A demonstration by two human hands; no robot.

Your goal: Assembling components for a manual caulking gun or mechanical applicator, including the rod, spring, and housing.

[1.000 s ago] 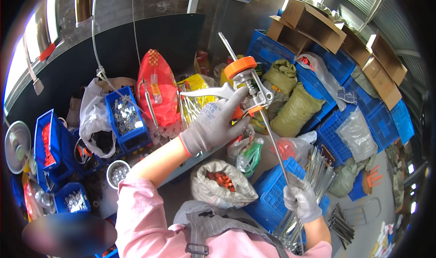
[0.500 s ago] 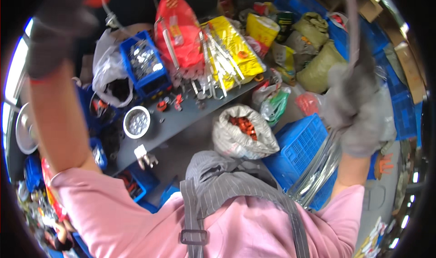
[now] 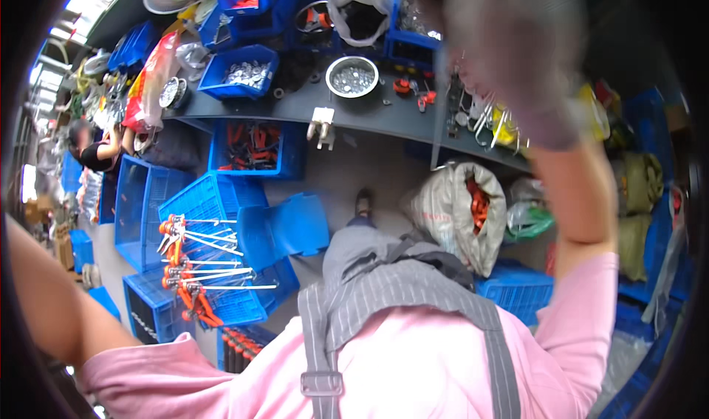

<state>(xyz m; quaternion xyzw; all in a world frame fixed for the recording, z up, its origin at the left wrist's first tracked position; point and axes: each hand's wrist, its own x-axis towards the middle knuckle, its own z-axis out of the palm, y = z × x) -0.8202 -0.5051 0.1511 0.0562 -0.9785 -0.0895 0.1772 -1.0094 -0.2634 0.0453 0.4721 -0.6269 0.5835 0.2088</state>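
Note:
My right hand (image 3: 509,46), in a grey glove, is raised over the right part of the bench and smeared by motion. Its fingers cannot be made out. Beside it a thin, pale strip (image 3: 437,135) hangs past the bench edge; whether the hand holds it is unclear. Bent metal rods (image 3: 491,124) and a yellow bag (image 3: 505,129) lie partly behind my wrist. My left forearm (image 3: 44,301) runs out past the left rim, so that hand is out of sight. Nearest to that arm, orange-handled tools with long metal rods (image 3: 199,268) lie across blue crates.
On the dark bench (image 3: 295,107) stand a white bowl of metal discs (image 3: 352,77) and a blue bin of metal parts (image 3: 244,72). A white clamp-like fixture (image 3: 321,127) juts from its edge. Below sit a sack of orange parts (image 3: 450,212) and a blue stool (image 3: 299,223). Another person (image 3: 103,149) is far left.
The view has swung left, bringing the crates and orange-handled tools into sight. My left hand has gone out of view. My right hand is now above the bench, away from the bundled metal strips.

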